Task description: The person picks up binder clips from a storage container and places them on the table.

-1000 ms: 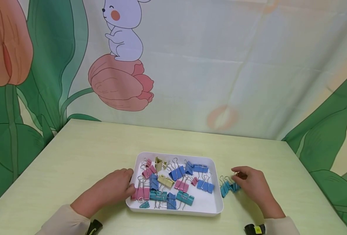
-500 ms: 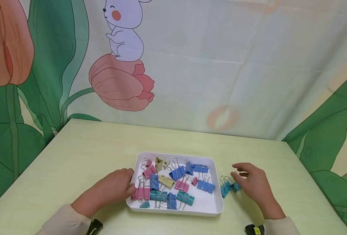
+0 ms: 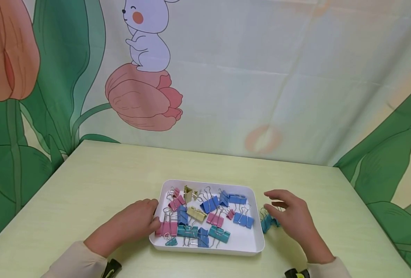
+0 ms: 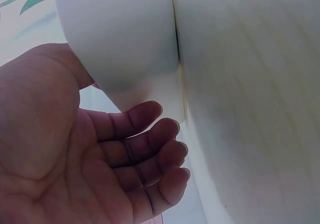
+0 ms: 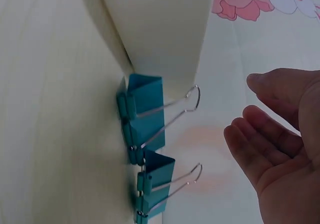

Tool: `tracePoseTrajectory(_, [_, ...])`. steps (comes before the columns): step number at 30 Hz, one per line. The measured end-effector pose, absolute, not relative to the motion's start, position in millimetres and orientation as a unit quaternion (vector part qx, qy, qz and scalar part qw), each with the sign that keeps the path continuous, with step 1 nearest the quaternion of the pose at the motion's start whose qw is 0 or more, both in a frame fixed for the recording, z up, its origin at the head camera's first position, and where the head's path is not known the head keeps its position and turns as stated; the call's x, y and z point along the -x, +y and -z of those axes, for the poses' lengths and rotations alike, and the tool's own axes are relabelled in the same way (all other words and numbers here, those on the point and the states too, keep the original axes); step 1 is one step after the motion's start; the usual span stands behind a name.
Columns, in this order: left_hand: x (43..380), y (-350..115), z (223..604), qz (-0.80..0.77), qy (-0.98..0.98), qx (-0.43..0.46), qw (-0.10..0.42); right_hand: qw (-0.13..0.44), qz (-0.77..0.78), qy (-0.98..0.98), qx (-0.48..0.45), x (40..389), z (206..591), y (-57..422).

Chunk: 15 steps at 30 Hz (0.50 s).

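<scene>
A white tray (image 3: 242, 247) on the table holds several binder clips in pink, blue, teal and gold. My left hand (image 3: 139, 218) grips the tray's left wall, its thumb over the rim; in the left wrist view the fingertips (image 4: 172, 181) lie against the outer side. My right hand (image 3: 290, 212) hovers just off the tray's right side, thumb and fingers apart and holding nothing. Below it, two teal binder clips, a nearer one (image 5: 155, 119) and another (image 5: 161, 176), stand side by side on the table, wire handles raised; in the head view the hand partly covers them.
In the tray, blue clips (image 3: 243, 220) lie to the right, pink ones (image 3: 168, 228) to the left, and a teal one (image 3: 219, 234) near the front. A pale table (image 3: 122, 170) extends around the tray. Behind it hangs a printed cloth (image 3: 226, 96).
My right hand has let go of the teal binder clip's handle, spread its fingers, then moved left towards the tray. The left hand, tray and clips stay put.
</scene>
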<state>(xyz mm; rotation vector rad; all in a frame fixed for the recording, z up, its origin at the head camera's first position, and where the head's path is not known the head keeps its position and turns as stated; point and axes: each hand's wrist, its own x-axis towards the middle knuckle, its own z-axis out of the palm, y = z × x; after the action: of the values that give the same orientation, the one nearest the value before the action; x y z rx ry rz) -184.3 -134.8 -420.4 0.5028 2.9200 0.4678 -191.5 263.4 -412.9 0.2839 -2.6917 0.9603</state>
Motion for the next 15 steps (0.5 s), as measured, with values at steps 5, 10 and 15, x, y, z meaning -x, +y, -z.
tracePoseTrajectory(5, [184.5,-134.8,421.1,-0.155,0.971,-0.174,0.06,0.134,-0.337,-0.924,-0.118,191.3,417.8,255.7])
tracePoseTrajectory(10, [184.6,-134.8,421.5,-0.154,0.971,-0.175,0.06,0.127,-0.345,-0.921,-0.129,191.9,422.8,249.5])
tracePoseTrajectory(15, [185.5,-134.3,421.7,-0.156,0.971,-0.17,0.067,0.11,-0.344,-0.924,-0.127,192.5,424.7,244.1])
